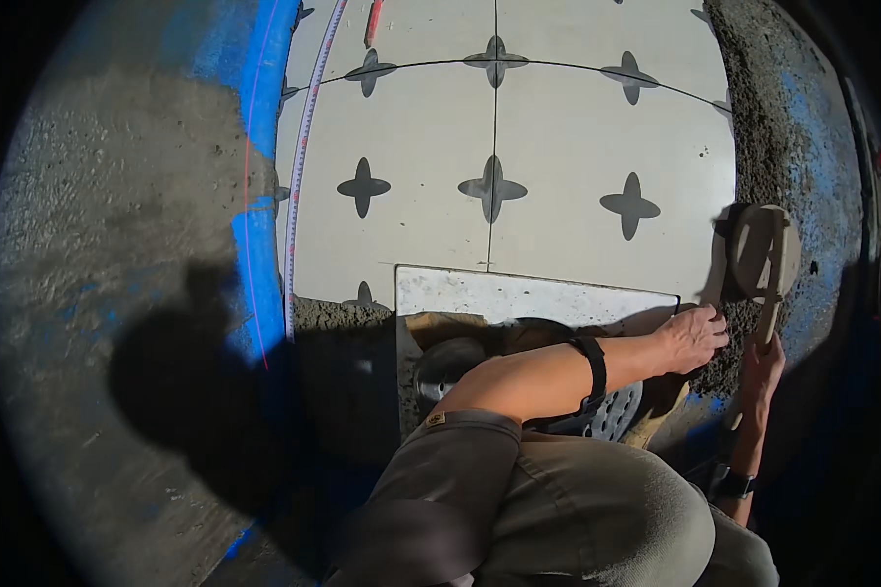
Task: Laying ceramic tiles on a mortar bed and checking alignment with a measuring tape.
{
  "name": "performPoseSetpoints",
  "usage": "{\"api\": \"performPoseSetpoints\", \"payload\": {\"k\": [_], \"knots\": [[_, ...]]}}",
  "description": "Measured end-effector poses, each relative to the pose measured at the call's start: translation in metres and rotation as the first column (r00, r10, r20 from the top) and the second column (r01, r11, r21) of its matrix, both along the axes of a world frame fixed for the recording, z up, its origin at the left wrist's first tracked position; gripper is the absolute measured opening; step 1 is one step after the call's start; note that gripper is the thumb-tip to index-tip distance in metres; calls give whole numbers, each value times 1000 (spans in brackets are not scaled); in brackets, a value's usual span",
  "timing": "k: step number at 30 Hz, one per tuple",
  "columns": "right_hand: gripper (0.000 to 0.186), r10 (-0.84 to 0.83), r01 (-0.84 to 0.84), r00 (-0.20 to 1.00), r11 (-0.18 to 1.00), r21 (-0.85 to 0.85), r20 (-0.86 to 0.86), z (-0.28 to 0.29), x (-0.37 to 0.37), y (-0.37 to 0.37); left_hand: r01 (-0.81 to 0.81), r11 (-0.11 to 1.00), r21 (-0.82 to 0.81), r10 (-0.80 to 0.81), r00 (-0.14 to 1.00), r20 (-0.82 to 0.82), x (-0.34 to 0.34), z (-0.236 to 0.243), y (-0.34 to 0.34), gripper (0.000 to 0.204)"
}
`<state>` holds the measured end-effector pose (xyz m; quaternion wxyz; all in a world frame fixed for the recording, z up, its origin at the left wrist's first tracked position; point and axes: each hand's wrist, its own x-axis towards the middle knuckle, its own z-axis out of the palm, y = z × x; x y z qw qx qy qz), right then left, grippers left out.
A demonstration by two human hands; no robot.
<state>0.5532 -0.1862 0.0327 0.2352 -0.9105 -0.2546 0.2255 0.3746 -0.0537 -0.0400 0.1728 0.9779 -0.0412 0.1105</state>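
Note:
My left hand [693,340] reaches across to the right, its fingers curled together beside the near right corner of the patterned tiles; whatever lies under the fingertips is hidden. My right hand [762,370] is wrapped round the narrow handle of a pale mallet [754,252]. The round mallet head stands over the rough mortar strip [754,127], just right of the tile edge. Large cream tiles [568,147] with dark four-petal marks lie ahead. A speckled white slab [529,293] sits against their near edge, partly covered by my arm and shoes.
A measuring tape [303,166] runs along the tiles' left side, beside blue-painted floor [262,88] and a thin red line. A red stick-like object [373,22] lies at the far left. My perforated grey shoe [612,416] rests near the slab. Rough grey floor [98,196] stretches left.

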Motion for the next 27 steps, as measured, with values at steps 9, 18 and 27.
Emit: {"api": "performPoseSetpoints", "payload": {"k": [9,18,27], "knots": [[17,47,-44,993,999,-30,106,-14,0,-4,-54,979,-196,97,972,215,-60,13,43,35],[14,-18,27,995,996,-82,101,28,-32,34,-726,612,-313,788,594,164,-226,48,222,16],[13,-103,130,980,979,-159,169,22,-31,24,-717,691,-96,719,695,-12,-224,19,318,58]]}}
